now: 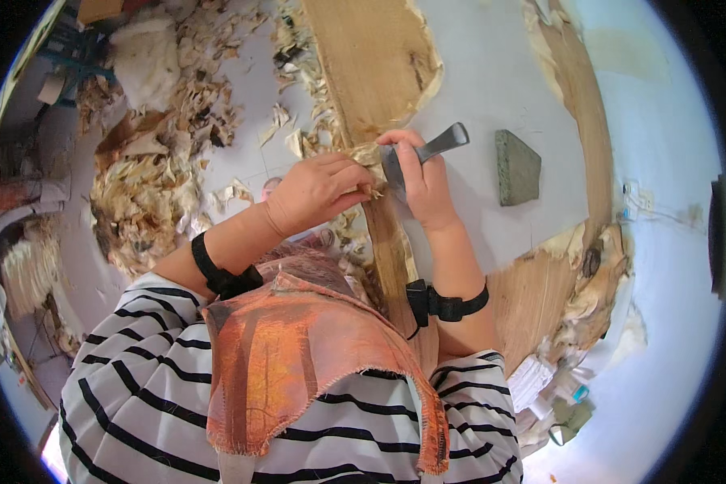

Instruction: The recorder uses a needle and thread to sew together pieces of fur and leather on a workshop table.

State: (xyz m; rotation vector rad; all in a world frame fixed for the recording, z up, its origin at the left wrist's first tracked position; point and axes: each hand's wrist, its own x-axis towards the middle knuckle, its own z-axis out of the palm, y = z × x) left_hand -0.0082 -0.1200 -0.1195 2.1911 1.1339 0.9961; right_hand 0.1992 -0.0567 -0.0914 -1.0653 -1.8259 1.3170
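Note:
My right hand [423,184] is closed around a dark metal hand blade [444,143], whose flared handle end points up to the right. The blade's broad part lies beside my fingers, partly covered by them. Facing it, my left hand [323,192] pinches a thin, pale, hide-like piece [367,157] with thumb and fingers. That piece lies at the wooden strip [391,242] between me and the bench, and part of it is hidden by the left hand. To the right of my right hand, a grey-green stone block [518,168] rests on the pale grey surface.
Ahead, a wide wooden board [371,64] runs along the pale grey bench [480,89]. At the left, a large heap of pale and brown scraps [149,194] covers the floor, near a whitish fleecy bundle [145,60]. More hide-like pieces [593,298] lie at the bench's right edge.

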